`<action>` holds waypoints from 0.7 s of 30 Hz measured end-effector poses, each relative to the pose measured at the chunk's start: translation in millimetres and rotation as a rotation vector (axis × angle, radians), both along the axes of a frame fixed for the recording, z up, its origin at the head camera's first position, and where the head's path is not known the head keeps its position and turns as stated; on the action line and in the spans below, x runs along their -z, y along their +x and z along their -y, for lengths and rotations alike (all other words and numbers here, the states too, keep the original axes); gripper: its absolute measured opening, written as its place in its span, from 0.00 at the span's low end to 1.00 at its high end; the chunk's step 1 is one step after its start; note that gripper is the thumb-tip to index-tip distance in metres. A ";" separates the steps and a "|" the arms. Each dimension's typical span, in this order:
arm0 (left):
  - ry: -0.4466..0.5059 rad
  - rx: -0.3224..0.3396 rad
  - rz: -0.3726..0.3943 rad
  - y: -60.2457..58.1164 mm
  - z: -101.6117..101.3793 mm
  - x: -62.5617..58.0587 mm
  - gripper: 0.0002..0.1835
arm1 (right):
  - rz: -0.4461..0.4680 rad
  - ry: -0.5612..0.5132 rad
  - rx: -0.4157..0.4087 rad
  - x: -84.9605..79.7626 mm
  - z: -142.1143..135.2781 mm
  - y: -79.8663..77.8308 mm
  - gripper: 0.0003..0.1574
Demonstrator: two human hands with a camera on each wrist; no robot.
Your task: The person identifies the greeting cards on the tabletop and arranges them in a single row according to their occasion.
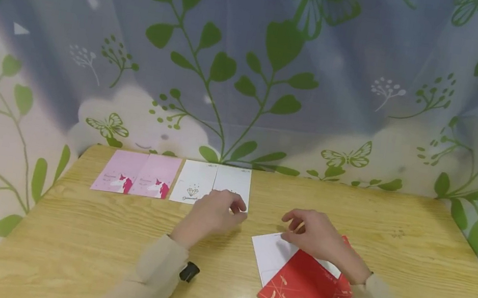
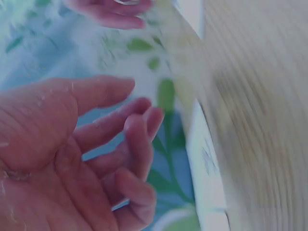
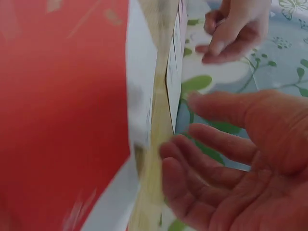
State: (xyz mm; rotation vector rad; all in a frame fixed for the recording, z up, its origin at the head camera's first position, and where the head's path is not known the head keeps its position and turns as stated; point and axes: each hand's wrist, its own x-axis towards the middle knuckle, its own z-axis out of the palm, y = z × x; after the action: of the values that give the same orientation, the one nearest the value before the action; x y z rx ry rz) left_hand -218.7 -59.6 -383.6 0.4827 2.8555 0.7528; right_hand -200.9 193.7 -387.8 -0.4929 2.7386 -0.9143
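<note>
My left hand [image 1: 216,213] hovers by the near edge of two white cards [image 1: 191,179] with a diamond print, its fingers loosely bent and holding nothing. In the left wrist view the gap between thumb and fingers [image 2: 139,139] is bare. Over a loose pile at the right, my right hand [image 1: 318,237] hangs with relaxed fingers and no card in its grasp. That pile has a red card [image 1: 298,294] with gold feather prints on top and a white card [image 1: 271,257] sticking out at its left. In the right wrist view the red card [image 3: 62,106] stands close beside the hand.
Two pink unicorn cards [image 1: 117,172] lie left of the white pair, in one row along the table's back edge. The wooden table [image 1: 89,250] meets a leaf-patterned curtain [image 1: 233,65] behind and at both sides. Black wrist straps [image 1: 189,271] sit at the sleeves.
</note>
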 end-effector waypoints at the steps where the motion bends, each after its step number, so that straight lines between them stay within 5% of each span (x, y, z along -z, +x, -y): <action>1: 0.011 0.031 0.027 4.7 -3.6 -1.9 0.11 | 0.007 0.021 0.004 -0.6 -6.2 4.3 0.22; 12: 0.068 0.251 0.247 40.6 -30.8 5.0 0.10 | 0.195 0.390 0.008 -2.8 -48.3 38.0 0.49; 21: 0.150 0.263 0.368 46.8 -39.5 6.9 0.13 | 0.073 0.444 0.007 8.5 -48.0 43.1 0.50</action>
State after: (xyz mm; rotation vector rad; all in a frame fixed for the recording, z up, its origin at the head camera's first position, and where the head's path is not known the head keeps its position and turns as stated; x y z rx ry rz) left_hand -171.9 -20.0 -390.5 0.6477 2.3531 0.9018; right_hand -157.7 241.7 -396.3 -0.3548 2.7554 -0.2964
